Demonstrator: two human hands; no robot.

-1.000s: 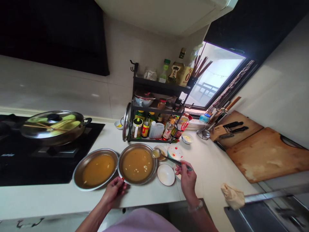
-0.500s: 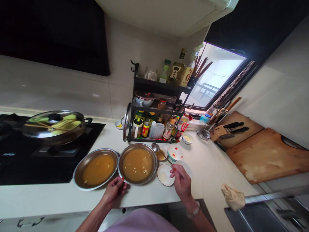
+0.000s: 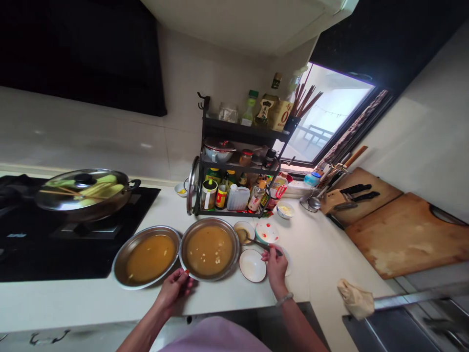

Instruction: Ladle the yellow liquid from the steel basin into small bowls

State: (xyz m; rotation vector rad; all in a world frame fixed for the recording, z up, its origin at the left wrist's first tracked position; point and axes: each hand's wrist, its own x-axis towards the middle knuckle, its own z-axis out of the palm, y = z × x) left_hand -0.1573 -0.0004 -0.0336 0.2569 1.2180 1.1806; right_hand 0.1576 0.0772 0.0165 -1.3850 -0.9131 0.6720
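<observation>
My left hand [image 3: 174, 288] pinches the near rim of a round metal bowl [image 3: 236, 244] of brown broth with pale bits floating in it. A second metal bowl [image 3: 117, 271] of similar broth stands against its left side. In my right hand [image 3: 276, 266] is the dark handle of a ladle [image 3: 261, 243]. The ladle's head dips into a small bowl [image 3: 252, 226] of brownish liquid, just right of the middle metal bowl. Closer to me, left of my right hand, sits a white bowl [image 3: 252, 265] with a dark rim. Behind my right hand is a bowl with red spots [image 3: 267, 232].
On the stove [image 3: 73, 259] at left stands a lidded pan [image 3: 84, 193]. A black rack [image 3: 240, 168] of bottles and jars rises behind the bowls. Knives [image 3: 361, 193] and a cutting board [image 3: 403, 239] lean at right. A cloth [image 3: 355, 298] lies beside the sink [image 3: 388, 337].
The ladle's head has come down from beside the middle metal bowl's rim into the small bowl. My right hand has shifted slightly right; the left keeps its place on the rim.
</observation>
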